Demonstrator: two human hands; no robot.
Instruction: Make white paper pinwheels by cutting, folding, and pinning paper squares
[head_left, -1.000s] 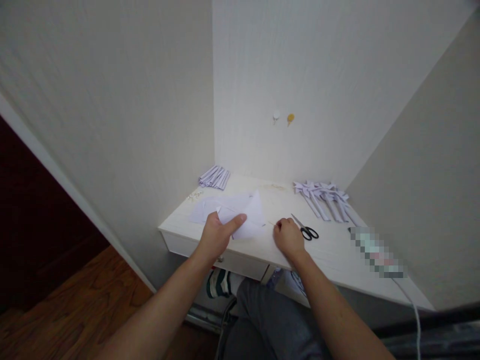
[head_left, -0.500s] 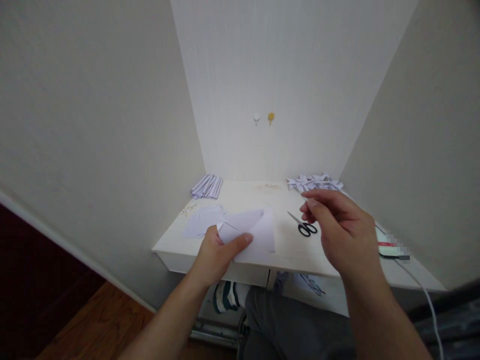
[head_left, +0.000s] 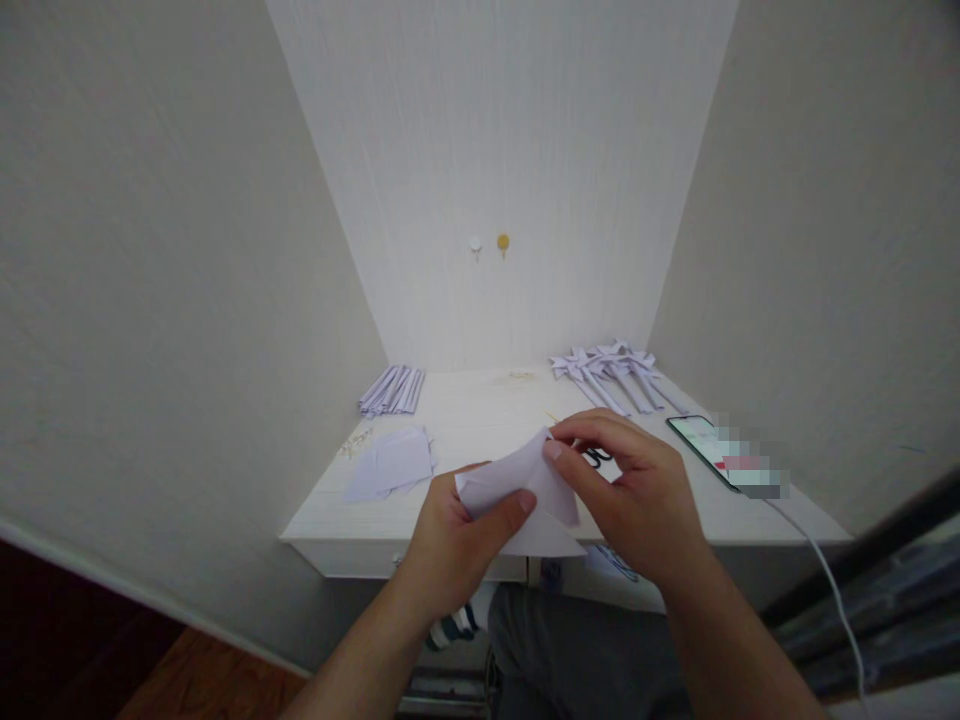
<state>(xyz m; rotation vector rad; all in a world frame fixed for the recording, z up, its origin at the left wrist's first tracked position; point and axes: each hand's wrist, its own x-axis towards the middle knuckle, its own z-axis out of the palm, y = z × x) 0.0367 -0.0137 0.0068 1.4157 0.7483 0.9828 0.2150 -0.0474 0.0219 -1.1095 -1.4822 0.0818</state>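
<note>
- A bundle of folded white paper strips (head_left: 391, 389) lies at the far left of the white wooden desk (head_left: 480, 400), near the wall.
- Nearer the front, a few loose flat white paper sheets (head_left: 394, 464) rest on the desk, well apart from the hands.
- The left hand (head_left: 450, 540) is held over the desk's front edge, thumb pressed against the fingers and pinching the lower left corner of a folded white paper piece (head_left: 525, 490).
- That paper sits lifted between both hands, just above the front edge of the desk and clear of its surface. It looks light, thin and limp, likely to crease or tear if pulled; holding it at the folded edges and corners would seem the safest grip.
- The right hand (head_left: 637, 495) curls over the paper's upper right tip, thumb and forefinger closed on it.
- Black-handled scissors (head_left: 598, 457) peek out behind the right fingers.
- Finished white paper pinwheel-like shapes (head_left: 607, 370) are heaped at the far right.
- A smartphone (head_left: 705, 450) with a white cable (head_left: 825, 580) lies at the right edge.
</note>
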